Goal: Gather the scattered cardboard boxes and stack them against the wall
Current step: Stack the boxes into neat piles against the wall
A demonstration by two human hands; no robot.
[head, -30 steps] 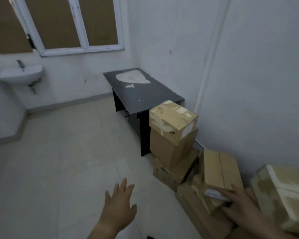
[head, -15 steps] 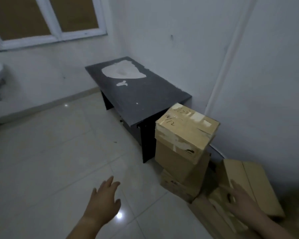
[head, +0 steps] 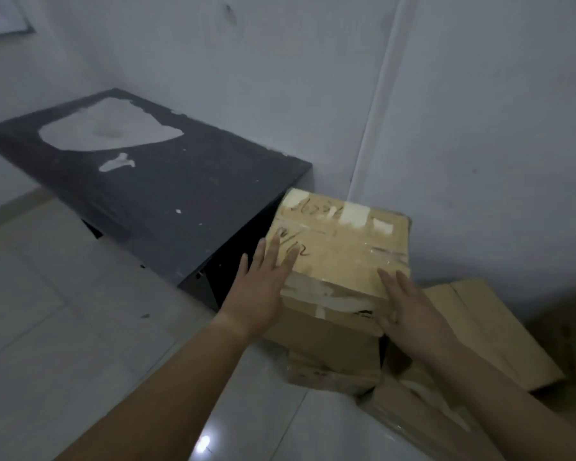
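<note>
Left hand and right hand, fingers straight, press the top box; counter just left, flat box right.

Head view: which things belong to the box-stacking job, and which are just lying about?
Job: taped top box, with left hand and right hand touching it; stacked boxes beneath; tilted box to the right; wall.
Lying about: black table with white patch; tiled floor.

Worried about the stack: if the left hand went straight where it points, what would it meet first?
Probably the top box: the left hand has its fingers over that box's left edge, contact unclear.
</note>
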